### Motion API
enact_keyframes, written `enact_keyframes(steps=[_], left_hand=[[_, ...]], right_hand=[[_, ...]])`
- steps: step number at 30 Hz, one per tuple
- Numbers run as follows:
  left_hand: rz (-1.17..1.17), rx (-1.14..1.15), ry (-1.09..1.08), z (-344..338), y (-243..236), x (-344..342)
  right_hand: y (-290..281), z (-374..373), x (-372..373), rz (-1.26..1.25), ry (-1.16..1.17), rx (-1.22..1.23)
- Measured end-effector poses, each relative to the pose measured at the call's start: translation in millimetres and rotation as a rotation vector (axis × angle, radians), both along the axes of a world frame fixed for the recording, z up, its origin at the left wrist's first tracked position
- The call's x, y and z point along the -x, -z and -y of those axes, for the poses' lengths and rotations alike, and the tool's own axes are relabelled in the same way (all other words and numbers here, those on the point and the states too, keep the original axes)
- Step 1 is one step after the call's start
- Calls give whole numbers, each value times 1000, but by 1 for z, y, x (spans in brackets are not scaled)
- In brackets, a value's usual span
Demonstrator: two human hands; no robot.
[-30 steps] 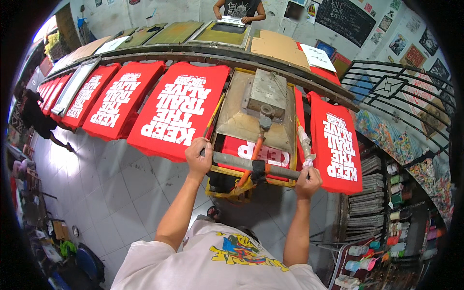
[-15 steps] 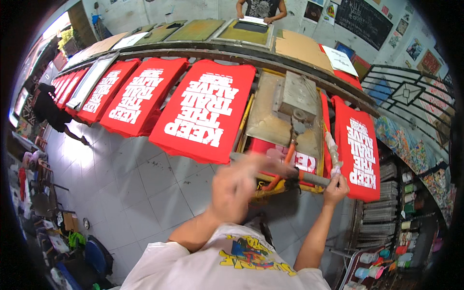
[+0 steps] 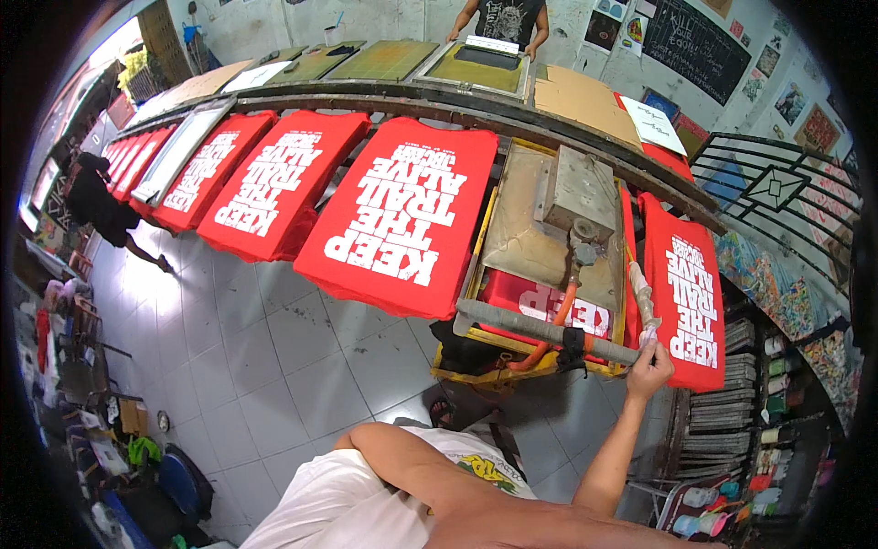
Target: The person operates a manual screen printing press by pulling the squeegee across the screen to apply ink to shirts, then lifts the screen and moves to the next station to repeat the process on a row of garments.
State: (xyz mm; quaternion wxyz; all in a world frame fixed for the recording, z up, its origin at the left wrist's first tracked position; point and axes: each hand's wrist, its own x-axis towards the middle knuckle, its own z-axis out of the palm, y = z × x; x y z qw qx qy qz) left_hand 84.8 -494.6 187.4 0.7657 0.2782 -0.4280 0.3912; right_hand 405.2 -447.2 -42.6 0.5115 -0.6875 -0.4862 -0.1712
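Note:
My right hand [image 3: 648,369] grips the wrapped end of the horizontal grey handle bar [image 3: 512,325] on a yellow-framed rig with a metal box [image 3: 578,188] and orange hose [image 3: 562,316], beside a pale wrapped rod [image 3: 643,293]. My left forearm [image 3: 567,526] crosses low over my body toward the lower right; its hand is cut off at the bottom edge. The rig stands over a red shirt, between red shirts with white print [image 3: 393,220] [image 3: 686,293] laid on boards along the long rack.
A co-worker [image 3: 498,23] stands across the rack at a screen frame [image 3: 471,69]. A person in black [image 3: 96,201] is at far left on tiled floor [image 3: 302,366]. A black railing [image 3: 777,183], a shelf of paint pots [image 3: 768,412] and chairs [image 3: 183,485] are around me.
My left hand has left the bar and swung down and right across my body. My right hand stays on the bar. The person at far left has shifted, and the view has moved.

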Motion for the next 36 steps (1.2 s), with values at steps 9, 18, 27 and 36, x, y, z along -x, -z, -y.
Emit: enact_keyframes(steps=[9,18,27,36], left_hand=[[-50,-60,122,-15,-12,14],[-3,-4,227,6,3,-6],[-580,-114,-417,-87,60,26],[-1246,-294,-1819,-192,191,13]], right_hand=[[-4,3,-1,47,21,7],[-3,7,-4,39,38,76],[1,5,-7,56,-9,19],[-11,1,5,52,-26,-26]])
